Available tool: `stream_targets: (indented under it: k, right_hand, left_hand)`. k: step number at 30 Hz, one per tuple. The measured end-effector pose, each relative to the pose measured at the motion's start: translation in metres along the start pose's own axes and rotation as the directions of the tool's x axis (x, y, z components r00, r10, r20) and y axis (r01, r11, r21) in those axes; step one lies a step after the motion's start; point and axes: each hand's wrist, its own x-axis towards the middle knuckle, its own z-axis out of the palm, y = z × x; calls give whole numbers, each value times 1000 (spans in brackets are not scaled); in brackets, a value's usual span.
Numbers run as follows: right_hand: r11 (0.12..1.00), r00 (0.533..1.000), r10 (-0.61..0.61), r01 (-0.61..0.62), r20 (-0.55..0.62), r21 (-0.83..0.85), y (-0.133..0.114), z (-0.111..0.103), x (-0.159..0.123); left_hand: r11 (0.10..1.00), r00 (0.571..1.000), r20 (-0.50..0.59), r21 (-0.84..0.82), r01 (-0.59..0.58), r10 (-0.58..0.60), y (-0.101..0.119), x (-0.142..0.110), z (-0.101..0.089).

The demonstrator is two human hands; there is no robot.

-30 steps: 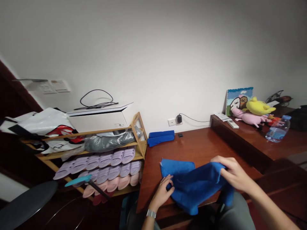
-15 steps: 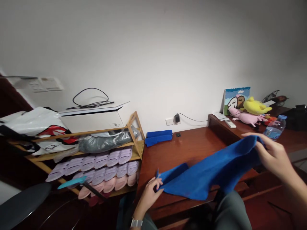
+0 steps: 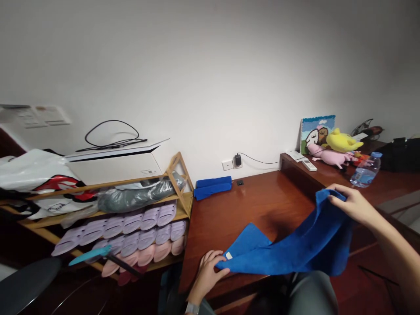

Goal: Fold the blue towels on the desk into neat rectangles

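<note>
A blue cloth towel (image 3: 282, 256) stretches between my two hands above the front edge of the reddish-brown desk (image 3: 259, 201). My right hand (image 3: 348, 201) pinches its raised right end, and the fabric hangs below it past the desk edge. At the desk's left front, my left hand (image 3: 211, 269) has the other end by a corner, where a small white label shows. Part of that end lies flat on the wood. Two rolled or folded blue cloths (image 3: 213, 187) rest at the back left of the desk against the wall.
Left of the desk stands a wooden rack (image 3: 180, 183) with rows of slippers (image 3: 131, 238) and a white box (image 3: 114, 168) on top. On the raised right-hand surface are plush toys (image 3: 331, 156), a remote (image 3: 309, 165) and a water bottle (image 3: 365, 170). A plug (image 3: 238, 159) sits in the wall.
My right hand has come left and slightly lower with its end of the towel. The left end now lies flatter, with its label showing. The view has shifted a little.
</note>
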Motion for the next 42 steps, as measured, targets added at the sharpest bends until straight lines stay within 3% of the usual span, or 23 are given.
stream_targets:
  k: [5,10,12,14,17,23,26,29,32,35,39,42]
  right_hand:
    - [1000,1000,17,-17,-7,16,-3,-14,-2]
    - [997,976,-72,68,-205,-27,-5,-34,-1]
    - [998,964,-54,40,-262,-56,-4,-45,-2]
    - [996,954,44,-66,-297,-64,-6,-58,-3]
    - [982,916,169,-189,-363,-20,-11,-73,-6]
    - [967,855,250,-200,-454,156,-8,-81,-8]
    - [960,828,271,-193,-491,204,7,-81,-10]
    - [944,812,313,-208,-493,257,20,-80,-10]
    - [932,836,333,-221,-435,288,30,-74,-3]
    - [918,880,330,-215,-341,334,42,-58,14]
    - [873,926,334,-234,-176,428,59,-21,50]
    - [867,934,310,-202,-176,455,66,4,76]
  left_hand:
    - [996,996,29,-29,-79,80,6,6,-6]
    - [999,999,26,-23,-46,46,3,6,-4]
    - [998,1000,0,-64,-27,28,-1,7,-11]
    - [990,998,-68,-138,-23,13,-5,10,-25]
    - [957,966,-258,-286,-48,-29,-8,17,-58]
    - [826,785,-560,-552,-114,-266,1,15,-137]
    - [730,722,-602,-653,-199,-341,11,3,-167]
    - [694,746,-561,-694,-189,-359,19,-9,-186]
    - [773,787,-521,-628,-92,-330,19,-7,-199]
    - [855,806,-538,-512,-79,-247,14,17,-211]
    - [942,812,-568,-327,-72,-135,9,67,-227]
    - [991,773,-635,-103,-85,0,13,94,-239]
